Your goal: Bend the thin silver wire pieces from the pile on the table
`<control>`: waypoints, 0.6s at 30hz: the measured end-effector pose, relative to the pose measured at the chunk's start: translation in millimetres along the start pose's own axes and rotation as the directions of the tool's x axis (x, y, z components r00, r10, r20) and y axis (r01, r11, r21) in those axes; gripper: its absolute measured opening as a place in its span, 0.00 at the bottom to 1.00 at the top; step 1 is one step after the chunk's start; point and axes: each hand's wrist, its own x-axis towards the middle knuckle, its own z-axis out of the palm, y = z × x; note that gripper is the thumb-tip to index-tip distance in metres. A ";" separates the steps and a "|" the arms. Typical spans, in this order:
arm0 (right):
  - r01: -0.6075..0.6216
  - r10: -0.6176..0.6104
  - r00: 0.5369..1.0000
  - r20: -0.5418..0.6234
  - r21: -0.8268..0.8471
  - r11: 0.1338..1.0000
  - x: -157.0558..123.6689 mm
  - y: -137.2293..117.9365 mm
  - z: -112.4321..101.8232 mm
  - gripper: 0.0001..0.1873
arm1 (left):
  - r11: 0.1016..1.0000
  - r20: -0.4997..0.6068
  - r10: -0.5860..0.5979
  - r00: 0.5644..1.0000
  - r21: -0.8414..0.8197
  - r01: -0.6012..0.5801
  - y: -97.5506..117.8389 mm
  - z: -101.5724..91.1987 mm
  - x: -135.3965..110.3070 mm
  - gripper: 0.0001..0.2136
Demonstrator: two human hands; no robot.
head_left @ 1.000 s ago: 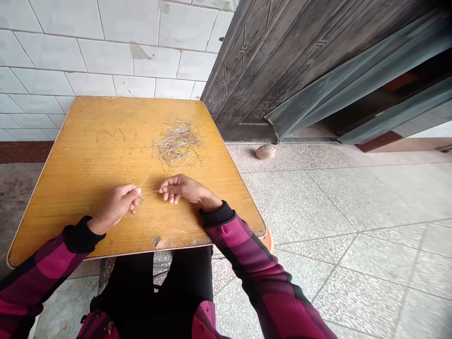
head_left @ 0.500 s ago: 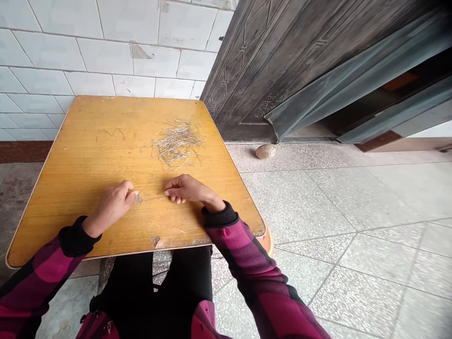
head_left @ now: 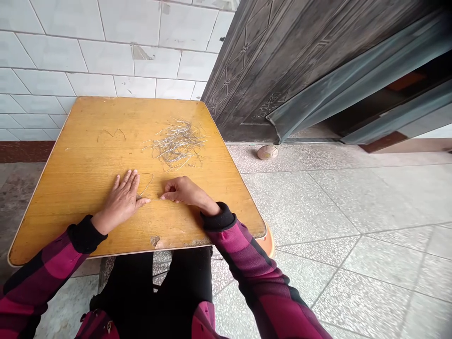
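Note:
My left hand point(head_left: 122, 200) lies flat on the wooden table point(head_left: 81, 155) with its fingers stretched out, pressing down one end of a thin bent wire point(head_left: 147, 182). My right hand point(head_left: 183, 192) is curled beside it, fingertips pinched on the other end of that wire near the left thumb. A loose pile of several silvery wires point(head_left: 177, 142) lies farther back on the table, just beyond both hands. Both sleeves are magenta and black plaid.
A small bent wire piece point(head_left: 113, 133) lies at the back left of the table. White tiled wall stands behind, a dark carved door point(head_left: 282, 61) at the right. A small ball point(head_left: 267, 151) rests on the speckled floor by the door.
My left hand has gone from a pinch on the wire to lying flat with fingers spread on the table. My right hand stayed in place, still pinching the wire's end.

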 end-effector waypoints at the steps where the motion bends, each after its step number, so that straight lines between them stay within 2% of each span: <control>1: 0.001 -0.001 1.000 -0.006 -0.020 1.000 0.0 -0.2 0.3 0.13 | 1.000 0.009 -0.003 1.000 0.001 0.003 -1.0 1.4 0.1 0.35; 7: 0.000 -0.001 1.000 0.016 0.031 1.000 0.1 1.1 -5.2 0.12 | 0.999 -0.013 0.015 1.000 -0.049 -0.016 -2.6 -4.1 1.2 0.33; 13: 0.004 -0.003 0.997 -0.080 0.019 1.000 -0.6 1.2 -10.5 0.12 | 0.991 -0.165 -0.035 0.986 -0.135 0.013 -14.5 -8.2 3.5 0.28; 18: 0.075 -0.078 0.993 -0.084 -0.039 0.996 -0.4 0.0 -6.5 0.11 | 0.968 -0.274 -0.111 0.955 -0.247 0.042 -21.2 -8.6 6.3 0.17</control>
